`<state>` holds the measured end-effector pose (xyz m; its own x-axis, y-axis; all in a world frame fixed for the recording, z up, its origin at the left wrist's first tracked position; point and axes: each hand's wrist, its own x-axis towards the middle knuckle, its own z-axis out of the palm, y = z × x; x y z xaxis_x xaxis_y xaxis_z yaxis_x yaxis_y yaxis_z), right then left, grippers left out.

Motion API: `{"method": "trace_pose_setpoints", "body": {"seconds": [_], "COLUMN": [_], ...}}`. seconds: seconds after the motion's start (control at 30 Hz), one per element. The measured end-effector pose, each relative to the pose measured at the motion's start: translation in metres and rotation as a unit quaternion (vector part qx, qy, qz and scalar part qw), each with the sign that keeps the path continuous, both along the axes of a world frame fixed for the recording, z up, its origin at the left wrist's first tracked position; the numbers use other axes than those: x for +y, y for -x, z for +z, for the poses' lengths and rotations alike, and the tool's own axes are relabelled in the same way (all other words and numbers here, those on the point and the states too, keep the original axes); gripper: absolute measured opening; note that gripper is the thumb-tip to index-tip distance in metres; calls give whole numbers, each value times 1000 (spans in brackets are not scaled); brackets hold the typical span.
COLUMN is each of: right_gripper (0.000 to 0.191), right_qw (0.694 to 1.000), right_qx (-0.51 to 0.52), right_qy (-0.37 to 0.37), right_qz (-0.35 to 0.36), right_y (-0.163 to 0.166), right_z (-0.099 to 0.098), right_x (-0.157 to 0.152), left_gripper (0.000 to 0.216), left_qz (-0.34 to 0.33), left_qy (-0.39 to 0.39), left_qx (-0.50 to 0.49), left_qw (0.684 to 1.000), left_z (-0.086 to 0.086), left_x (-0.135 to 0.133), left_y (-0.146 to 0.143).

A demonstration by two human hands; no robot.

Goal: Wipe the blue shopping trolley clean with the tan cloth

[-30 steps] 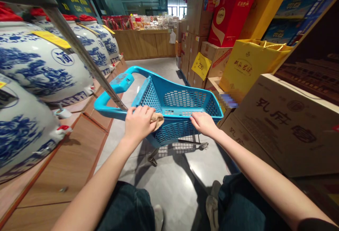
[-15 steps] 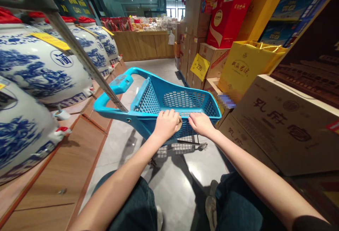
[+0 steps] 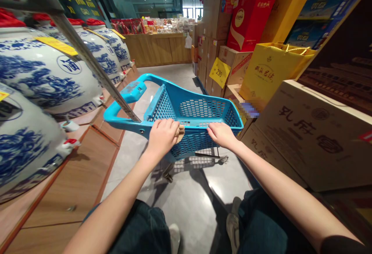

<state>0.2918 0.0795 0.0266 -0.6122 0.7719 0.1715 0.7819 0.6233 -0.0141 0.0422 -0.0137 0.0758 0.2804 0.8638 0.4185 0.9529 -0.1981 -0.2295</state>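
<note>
A light-blue plastic shopping cart [image 3: 200, 110] stands on the grey floor in front of me, its basket empty. My left hand [image 3: 162, 135] is closed on a small tan cloth [image 3: 180, 131] and presses it against the near rim of the basket. My right hand [image 3: 222, 134] grips the same rim further right, fingers curled over the edge. The cart's handle [image 3: 132, 91] sticks out to the left, away from both hands.
Big blue-and-white ceramic jars [image 3: 52, 75] sit on a wooden shelf at left. Cardboard boxes [image 3: 314, 133], a yellow gift bag [image 3: 269, 73] and a red gift box [image 3: 250, 17] are stacked at right. The aisle runs ahead to a wooden counter [image 3: 158, 48].
My left hand slid the cloth right along the rim until it nearly met my right hand, then back left. The right hand stayed put on the rim.
</note>
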Motion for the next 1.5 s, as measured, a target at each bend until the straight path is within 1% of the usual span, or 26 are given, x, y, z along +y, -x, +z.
{"method": "trace_pose_setpoints", "body": {"seconds": [0.1, 0.2, 0.27, 0.37, 0.43, 0.5, 0.57, 0.6, 0.63, 0.77, 0.8, 0.9, 1.03, 1.13, 1.27, 1.37, 1.5], "right_gripper": [36, 36, 36, 36, 35, 35, 35, 35, 35, 35, 34, 34, 34, 34, 34, 35, 36], "right_qw": [1000, 1000, 1000, 1000, 1000, 1000, 1000, 1000, 1000, 1000, 1000, 1000, 1000, 1000, 1000, 1000, 999], "right_qx": [-1, 4, 7, 10, 10, 10, 10, 10, 9, 9, 10, 12, 7, 8, 17, 13, 9], "right_qy": [-7, -13, -15, -17, -18, -19, -20, -19, -18, -15, -15, -16, -17, -20, -25, -26, -33], "right_qz": [-3, -7, -8, -5, -7, -7, -2, 1, 4, 5, 3, 1, 1, 3, -2, -10, -10], "right_y": [0, 0, 1, 2, 1, 0, -2, -3, -4, -5, -4, -2, 2, 5, 8, 9, 10], "right_z": [-1, -3, -3, -4, -4, -5, -5, -5, -5, -3, -3, -1, -1, -2, -3, -3, -5], "right_x": [0, 1, 1, 1, 1, 1, 1, 2, 2, 0, -1, -4, -8, -8, -8, -8, -9], "left_gripper": [15, 16, 17, 19, 21, 24, 25, 24, 23, 17, 17, 22, 25, 27, 26, 23, 30], "left_qz": [25, 43, 56, 76, 54, -3, -55, -65, -59, 37, 50, 71, 95, 99, 64, 41, 3], "left_qy": [-50, -82, -81, -48, -22, 4, 29, 39, 44, 46, 49, 70, 101, 112, 117, 92, 45], "left_qx": [-7, -18, -23, -16, -7, 1, 5, 6, 7, 37, 43, 52, 65, 75, 60, 53, 39], "left_qw": [998, 996, 995, 996, 998, 1000, 998, 997, 997, 998, 997, 994, 988, 986, 989, 994, 998], "left_z": [11, 17, 17, 10, 3, -2, -3, -1, 2, 23, 29, 43, 50, 50, 44, 35, 19], "left_x": [-7, -7, -4, 3, 8, 12, 14, 14, 13, 0, -4, -14, -17, -13, -6, -2, 2], "left_y": [21, 30, 26, 9, -3, -12, -15, -15, -12, 6, 11, 21, 28, 33, 41, 41, 29]}}
